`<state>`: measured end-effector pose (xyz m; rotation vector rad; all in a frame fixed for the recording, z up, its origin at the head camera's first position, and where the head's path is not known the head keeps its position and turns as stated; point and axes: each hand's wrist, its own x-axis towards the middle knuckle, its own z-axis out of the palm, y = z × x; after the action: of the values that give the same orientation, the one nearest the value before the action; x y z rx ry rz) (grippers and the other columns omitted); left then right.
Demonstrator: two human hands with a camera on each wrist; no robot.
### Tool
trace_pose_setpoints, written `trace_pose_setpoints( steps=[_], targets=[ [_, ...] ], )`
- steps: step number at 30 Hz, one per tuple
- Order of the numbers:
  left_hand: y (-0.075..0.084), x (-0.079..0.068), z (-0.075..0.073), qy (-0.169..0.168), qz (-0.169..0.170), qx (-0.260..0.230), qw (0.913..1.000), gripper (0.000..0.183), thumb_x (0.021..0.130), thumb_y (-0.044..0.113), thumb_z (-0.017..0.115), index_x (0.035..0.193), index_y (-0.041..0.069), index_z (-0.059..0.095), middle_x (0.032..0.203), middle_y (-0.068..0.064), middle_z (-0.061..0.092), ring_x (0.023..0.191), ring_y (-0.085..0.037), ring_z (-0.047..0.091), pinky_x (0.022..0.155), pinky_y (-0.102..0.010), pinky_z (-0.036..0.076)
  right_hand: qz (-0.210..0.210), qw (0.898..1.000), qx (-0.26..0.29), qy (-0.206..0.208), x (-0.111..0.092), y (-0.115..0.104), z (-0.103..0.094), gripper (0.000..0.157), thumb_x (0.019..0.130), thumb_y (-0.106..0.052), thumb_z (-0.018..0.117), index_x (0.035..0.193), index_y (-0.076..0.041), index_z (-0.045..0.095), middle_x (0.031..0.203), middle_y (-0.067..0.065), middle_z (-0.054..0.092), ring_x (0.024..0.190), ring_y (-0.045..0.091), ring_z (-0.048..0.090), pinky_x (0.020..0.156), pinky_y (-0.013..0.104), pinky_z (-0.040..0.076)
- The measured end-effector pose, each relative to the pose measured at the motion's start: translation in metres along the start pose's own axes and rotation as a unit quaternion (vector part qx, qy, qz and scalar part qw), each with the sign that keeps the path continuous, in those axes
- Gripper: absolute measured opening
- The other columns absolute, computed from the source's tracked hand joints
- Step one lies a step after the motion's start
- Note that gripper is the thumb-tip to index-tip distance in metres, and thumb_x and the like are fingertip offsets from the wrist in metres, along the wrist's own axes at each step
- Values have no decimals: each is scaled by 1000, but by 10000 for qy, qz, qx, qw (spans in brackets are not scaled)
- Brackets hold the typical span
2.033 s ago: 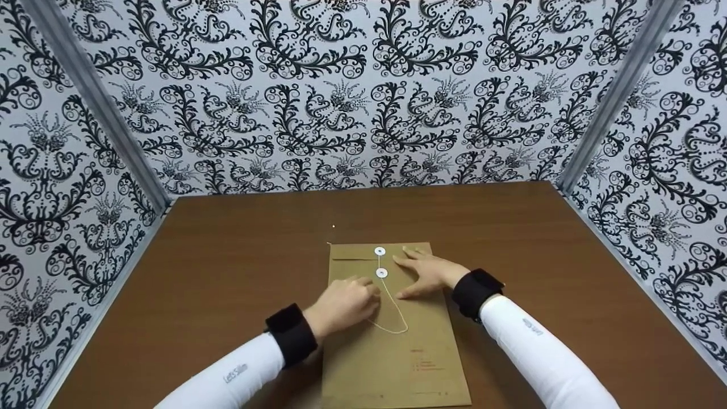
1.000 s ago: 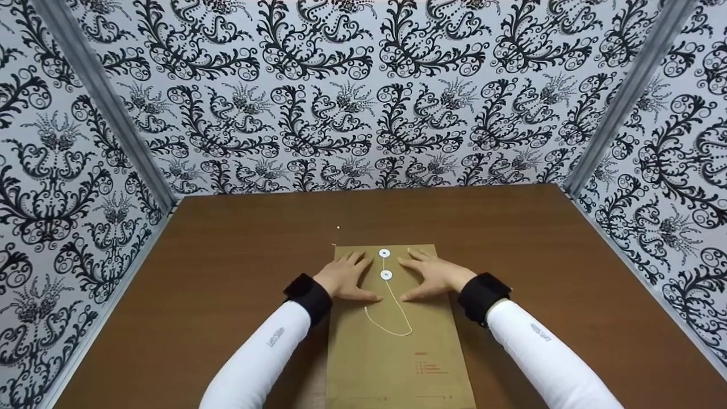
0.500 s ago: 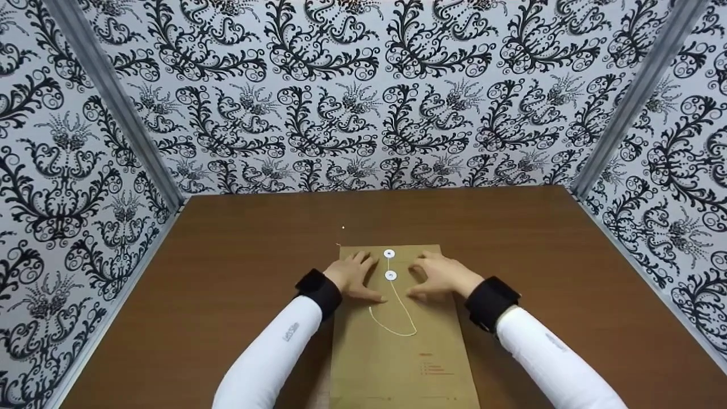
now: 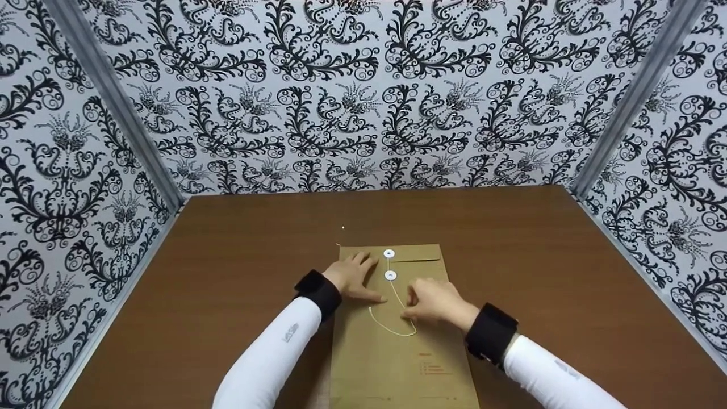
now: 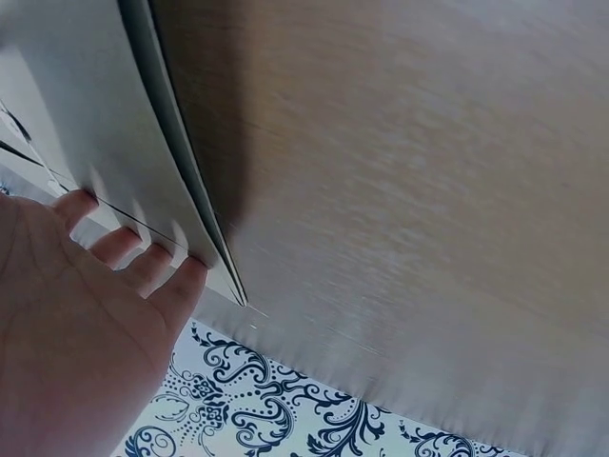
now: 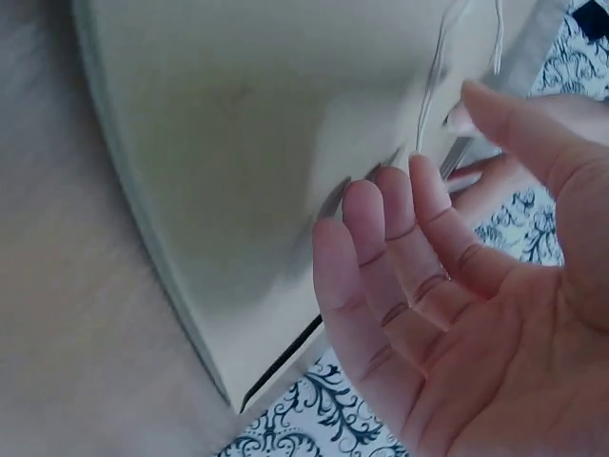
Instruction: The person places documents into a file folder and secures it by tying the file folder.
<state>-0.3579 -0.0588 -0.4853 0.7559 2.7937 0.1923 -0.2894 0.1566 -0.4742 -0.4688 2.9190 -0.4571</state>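
Observation:
A brown paper envelope (image 4: 392, 363) lies on the table, its two white button discs, an upper disc (image 4: 389, 253) and a lower disc (image 4: 390, 275), joined by a pale string (image 4: 386, 328). The loose end of that string curves down over the envelope's front. My left hand (image 4: 353, 278) rests spread on the upper left of the envelope; in the left wrist view its fingertips touch the paper by the flap's edge. Beside the string, my right hand (image 4: 436, 301) hovers with bent fingers. The right wrist view shows a gap between its thumb (image 6: 495, 119) and index finger.
The brown wooden table (image 4: 255, 255) is enclosed by walls (image 4: 341, 113) in black-and-white scroll pattern. A tiny white speck (image 4: 343, 228) lies beyond the envelope's top left corner. Small red print (image 4: 434, 366) marks the envelope's lower right.
My left hand has gone from the string to lying spread on the envelope's upper left. My right hand has moved off the flap, down towards the string.

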Motion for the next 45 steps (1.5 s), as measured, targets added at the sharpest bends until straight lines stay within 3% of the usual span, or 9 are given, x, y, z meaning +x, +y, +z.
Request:
trace_pose_setpoints(
  steps=[9, 16, 20, 25, 30, 35, 39, 42, 45],
  targets=[
    [1, 0, 0, 60, 36, -4, 10000, 99, 81, 66, 72, 158, 14, 39, 165, -16, 36, 151, -37, 40, 117, -53, 44, 229, 9990, -75, 377, 0, -5, 10, 25, 83, -28, 82, 70, -18, 64, 72, -3, 63, 66, 11, 52, 60, 35, 44],
    [2, -2, -3, -20, -22, -54, 10000, 98, 83, 66, 72, 159, 16, 37, 166, -16, 34, 152, -40, 37, 119, -53, 41, -212, 9973, 220, 664, -1, -3, 14, 19, 87, -14, 73, 69, -14, 66, 63, -6, 56, 58, 8, 44, 51, 25, 30],
    [3, -3, -5, -33, -45, -89, 9999, 99, 83, 67, 72, 159, 16, 36, 166, -17, 34, 152, -41, 37, 119, -54, 41, -351, 9953, 406, 808, -2, 1, 15, 17, 90, -13, 68, 73, -13, 64, 65, -6, 53, 59, 9, 42, 51, 28, 32],
    [3, -2, -5, -25, -56, -69, 10000, 99, 82, 67, 72, 159, 16, 36, 166, -16, 35, 152, -41, 38, 119, -54, 41, -277, 9947, 711, 683, -4, -1, 7, 14, 91, -11, 70, 78, -10, 65, 73, 0, 61, 66, 10, 47, 56, 27, 37],
    [3, -1, -2, 2, -45, -73, 10000, 99, 82, 67, 71, 159, 15, 37, 166, -17, 35, 152, -41, 38, 119, -54, 41, -470, 9894, 1296, 447, 0, 5, 2, 12, 87, -2, 70, 76, -4, 68, 70, 7, 70, 58, 5, 52, 52, 18, 39],
    [3, -2, -3, -5, -58, -102, 9999, 98, 83, 67, 71, 159, 16, 37, 166, -17, 35, 152, -41, 37, 120, -54, 40, -718, 9828, 1676, 297, 4, 15, 1, 10, 83, 2, 71, 74, -1, 68, 65, 10, 71, 51, 4, 55, 48, 17, 40],
    [5, -6, -5, -13, -53, -119, 9999, 96, 84, 65, 71, 159, 15, 37, 166, -18, 34, 153, -42, 37, 121, -53, 39, -615, 9786, 1962, 97, 4, 20, -2, 2, 82, 2, 72, 81, 2, 70, 68, 13, 72, 53, 9, 62, 49, 17, 42],
    [6, -7, -5, -57, -58, -66, 9999, 96, 85, 64, 70, 159, 14, 36, 167, -17, 33, 153, -41, 36, 121, -52, 39, -548, 9797, 1927, 36, 3, 24, -6, 4, 81, 3, 72, 85, 3, 73, 70, 13, 73, 55, 9, 63, 50, 17, 43],
    [6, -8, -6, -140, -95, -84, 9998, 95, 86, 64, 69, 160, 15, 34, 169, -15, 30, 156, -39, 32, 123, -51, 37, -607, 9868, 1491, 178, 5, 29, -9, 4, 79, 2, 72, 79, -1, 75, 68, 9, 73, 55, 6, 58, 52, 19, 43]
  ],
)
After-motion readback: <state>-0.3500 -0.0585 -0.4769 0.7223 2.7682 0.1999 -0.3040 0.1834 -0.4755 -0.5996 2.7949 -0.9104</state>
